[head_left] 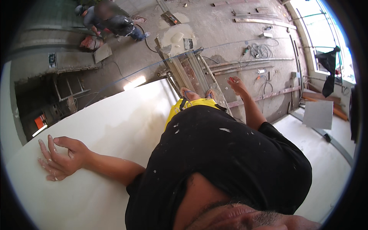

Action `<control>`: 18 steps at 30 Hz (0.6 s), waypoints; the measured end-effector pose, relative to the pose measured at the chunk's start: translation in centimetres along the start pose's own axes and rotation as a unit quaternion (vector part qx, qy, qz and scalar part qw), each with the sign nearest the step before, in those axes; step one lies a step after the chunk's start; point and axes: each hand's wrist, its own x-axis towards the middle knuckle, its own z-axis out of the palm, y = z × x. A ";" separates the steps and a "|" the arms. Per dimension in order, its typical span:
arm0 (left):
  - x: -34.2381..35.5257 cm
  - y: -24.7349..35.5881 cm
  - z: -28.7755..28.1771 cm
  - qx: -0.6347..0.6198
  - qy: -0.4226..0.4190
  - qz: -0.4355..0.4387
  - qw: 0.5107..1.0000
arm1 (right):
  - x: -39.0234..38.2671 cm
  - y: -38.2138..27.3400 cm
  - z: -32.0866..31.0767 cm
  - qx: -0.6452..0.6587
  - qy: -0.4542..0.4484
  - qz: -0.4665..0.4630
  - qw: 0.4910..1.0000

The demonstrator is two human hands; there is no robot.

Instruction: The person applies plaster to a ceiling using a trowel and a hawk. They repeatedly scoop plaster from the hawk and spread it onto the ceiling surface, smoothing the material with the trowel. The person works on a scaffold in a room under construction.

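My left hand (63, 159) is raised beside a large smooth white wall panel (111, 126). Its fingers are apart and spattered with white plaster, and nothing is in it; whether it touches the panel I cannot tell. On the other side, my right hand (238, 86) hangs out from my body with curled fingers. A small reddish spot shows at its fingertips, too small to name. My sandalled feet stand on narrow scaffold planks (182, 73). White plaster also spots my black shirt (214, 153).
Beyond my feet, wet plaster lies on a board (176, 38). A power tool (246, 50) with coiled cable (262, 51) and long metal bars (249, 63) lie on the floor below. Two people (111, 23) work at the far left. A grey sheet (318, 115) is at the right.
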 end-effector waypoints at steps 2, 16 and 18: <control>-0.1 0.0 0.0 0.025 0.004 0.006 1.000 | -1.0 3.8 -1.3 -0.032 0.030 0.017 0.999; 0.8 1.0 -1.3 0.193 -0.033 0.043 0.980 | -8.4 17.0 -6.1 0.093 0.027 0.071 0.993; 0.9 1.6 -2.1 0.189 -0.042 0.055 0.979 | -8.6 19.0 -6.7 0.124 0.018 0.061 0.990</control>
